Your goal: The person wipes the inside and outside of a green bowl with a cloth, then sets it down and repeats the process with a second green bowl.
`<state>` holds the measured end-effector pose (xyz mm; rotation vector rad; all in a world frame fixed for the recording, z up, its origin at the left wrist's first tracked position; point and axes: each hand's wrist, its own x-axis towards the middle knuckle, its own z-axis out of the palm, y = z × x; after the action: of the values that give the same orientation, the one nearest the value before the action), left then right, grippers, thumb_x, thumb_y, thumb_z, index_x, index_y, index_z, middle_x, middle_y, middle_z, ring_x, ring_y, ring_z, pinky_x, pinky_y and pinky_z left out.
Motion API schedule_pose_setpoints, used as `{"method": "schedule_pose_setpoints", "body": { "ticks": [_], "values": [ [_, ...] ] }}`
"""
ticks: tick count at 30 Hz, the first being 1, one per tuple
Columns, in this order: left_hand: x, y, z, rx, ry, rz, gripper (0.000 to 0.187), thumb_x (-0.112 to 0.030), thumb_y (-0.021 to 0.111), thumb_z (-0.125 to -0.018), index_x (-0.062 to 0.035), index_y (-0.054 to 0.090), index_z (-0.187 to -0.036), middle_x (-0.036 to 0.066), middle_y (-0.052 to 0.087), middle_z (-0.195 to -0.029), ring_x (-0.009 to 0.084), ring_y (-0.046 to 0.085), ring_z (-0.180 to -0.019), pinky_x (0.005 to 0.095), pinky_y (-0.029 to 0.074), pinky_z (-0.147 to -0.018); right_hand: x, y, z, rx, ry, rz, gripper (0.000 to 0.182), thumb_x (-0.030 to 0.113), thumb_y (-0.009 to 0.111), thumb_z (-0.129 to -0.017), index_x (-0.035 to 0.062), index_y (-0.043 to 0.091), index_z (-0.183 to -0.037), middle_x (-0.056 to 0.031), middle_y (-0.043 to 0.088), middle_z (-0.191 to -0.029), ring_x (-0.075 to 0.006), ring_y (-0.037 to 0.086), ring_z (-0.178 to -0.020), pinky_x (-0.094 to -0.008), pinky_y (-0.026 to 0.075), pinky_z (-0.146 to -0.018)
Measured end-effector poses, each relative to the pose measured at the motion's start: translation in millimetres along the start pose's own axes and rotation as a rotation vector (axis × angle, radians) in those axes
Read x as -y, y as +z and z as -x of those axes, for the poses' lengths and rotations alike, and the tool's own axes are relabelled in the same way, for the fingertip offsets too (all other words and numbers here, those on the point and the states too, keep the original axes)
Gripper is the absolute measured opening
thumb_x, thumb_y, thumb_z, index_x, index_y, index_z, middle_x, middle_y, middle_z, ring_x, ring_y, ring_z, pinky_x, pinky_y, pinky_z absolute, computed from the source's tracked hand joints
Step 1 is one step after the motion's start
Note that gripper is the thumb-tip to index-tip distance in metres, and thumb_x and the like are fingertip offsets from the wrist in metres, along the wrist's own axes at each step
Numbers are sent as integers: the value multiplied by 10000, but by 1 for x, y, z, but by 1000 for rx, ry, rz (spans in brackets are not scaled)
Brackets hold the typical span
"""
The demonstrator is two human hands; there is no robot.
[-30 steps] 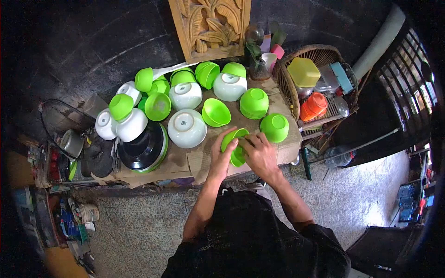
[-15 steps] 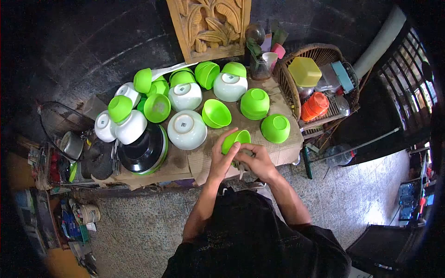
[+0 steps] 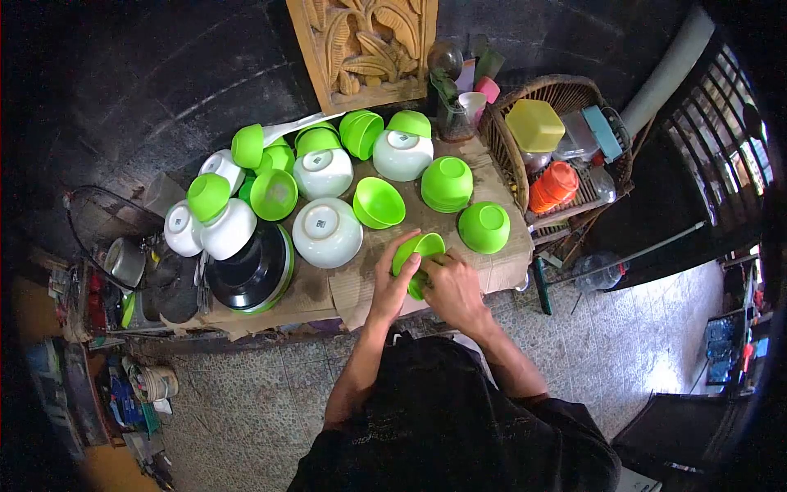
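Observation:
Near the front edge of the cardboard-covered table, my left hand [image 3: 395, 279] is closed round a small green bowl [image 3: 428, 243], which is tilted with its opening toward the right. My right hand [image 3: 453, 289] presses against the bowl with curled fingers; whatever they may hold is hidden. Just beyond are an upturned green bowl [image 3: 484, 228], a stack of upturned green bowls [image 3: 448, 184] and a tilted green bowl [image 3: 379, 202]. To the left lies an upturned white bowl [image 3: 327, 233].
More green and white bowls crowd the table's back left, beside a black round vessel [image 3: 250, 266]. A wicker basket [image 3: 525, 176] with plastic containers stands at right. Behind are a carved wooden panel [image 3: 369, 49] and a utensil jar [image 3: 453, 123]. Cardboard [image 3: 361, 295] covers the tabletop.
My right hand has turned and moved up against the bowl's opening. A greyish, cloth-like piece hanging below it earlier is now out of sight. My left hand keeps its hold.

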<state>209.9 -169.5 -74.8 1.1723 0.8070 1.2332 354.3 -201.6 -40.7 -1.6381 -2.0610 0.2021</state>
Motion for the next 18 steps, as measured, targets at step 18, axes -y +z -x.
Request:
{"method": "schedule_pose_setpoints", "body": {
  "ticks": [18],
  "values": [
    [3, 7, 8, -14, -154, 437, 533, -349, 606, -1039, -13, 530, -1446, 119, 603, -1386, 193, 592, -1240, 351, 478, -1065, -11, -1, -14, -183, -334, -78, 292, 82, 757, -728, 96, 756, -1019, -112, 741, -1111, -306, 655, -1019, -399, 578, -839]
  ]
}}
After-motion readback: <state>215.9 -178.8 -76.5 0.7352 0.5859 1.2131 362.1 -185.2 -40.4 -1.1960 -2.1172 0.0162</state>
